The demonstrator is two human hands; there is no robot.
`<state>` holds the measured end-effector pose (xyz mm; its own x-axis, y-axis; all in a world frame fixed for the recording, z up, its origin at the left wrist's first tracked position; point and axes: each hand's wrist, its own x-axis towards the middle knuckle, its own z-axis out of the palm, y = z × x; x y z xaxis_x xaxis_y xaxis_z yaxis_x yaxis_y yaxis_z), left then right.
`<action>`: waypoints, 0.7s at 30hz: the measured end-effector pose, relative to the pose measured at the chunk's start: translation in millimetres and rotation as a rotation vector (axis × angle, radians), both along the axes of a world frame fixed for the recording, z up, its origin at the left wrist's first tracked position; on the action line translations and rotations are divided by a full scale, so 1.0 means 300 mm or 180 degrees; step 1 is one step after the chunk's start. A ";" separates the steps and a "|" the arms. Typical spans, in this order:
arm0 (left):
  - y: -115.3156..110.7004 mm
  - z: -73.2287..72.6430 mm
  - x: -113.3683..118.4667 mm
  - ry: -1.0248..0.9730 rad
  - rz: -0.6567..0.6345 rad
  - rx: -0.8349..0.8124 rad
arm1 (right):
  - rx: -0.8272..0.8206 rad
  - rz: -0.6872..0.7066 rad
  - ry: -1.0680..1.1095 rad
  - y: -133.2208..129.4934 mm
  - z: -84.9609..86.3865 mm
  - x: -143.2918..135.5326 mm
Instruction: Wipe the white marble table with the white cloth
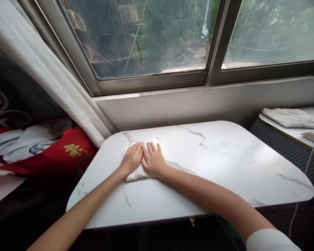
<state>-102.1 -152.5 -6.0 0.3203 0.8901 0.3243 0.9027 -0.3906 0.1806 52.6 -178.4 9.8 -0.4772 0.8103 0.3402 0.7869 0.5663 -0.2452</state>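
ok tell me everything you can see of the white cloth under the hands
The white cloth looks soft and seems folded into a flat, roughly square pad. It lies toward the left of the grey-veined white table. The left hand and right hand rest side by side on it, palms down, hiding much of its middle.

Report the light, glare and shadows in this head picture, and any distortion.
Head view: daylight through the grey metal-framed glass window leaves pale glare on the white marbled tabletop; head view: the bare right forearm casts a soft shadow there; head view: the folded white cloth nearly blends into the bright surface; head view: the outer edges seem stretched, as by a wide lens.
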 end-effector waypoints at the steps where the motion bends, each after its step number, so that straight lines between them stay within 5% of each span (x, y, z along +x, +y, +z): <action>1: -0.047 0.003 0.012 -0.0003 0.0071 -0.0027 | 0.0009 0.0052 -0.0009 -0.036 0.002 0.012; 7: -0.316 0.012 0.123 -0.0052 0.0479 -0.0121 | 0.0063 0.0459 -0.0117 -0.229 0.013 0.119; 11: -0.417 0.008 0.220 -0.0147 0.0523 -0.0205 | 0.0059 0.0572 -0.0240 -0.312 0.013 0.220; 16: -0.434 0.030 0.373 -0.0178 0.0258 -0.0392 | 0.0054 0.0399 -0.0388 -0.348 0.004 0.364; 21: -0.367 0.055 0.478 -0.0190 -0.0014 -0.0587 | 0.0075 -0.0009 -0.0556 -0.330 -0.003 0.450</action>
<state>41.4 -262.7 10.6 0.3092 0.9348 0.1745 0.8866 -0.3498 0.3027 187.6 -277.5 8.8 -0.5285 0.8044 0.2713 0.8179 0.5681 -0.0914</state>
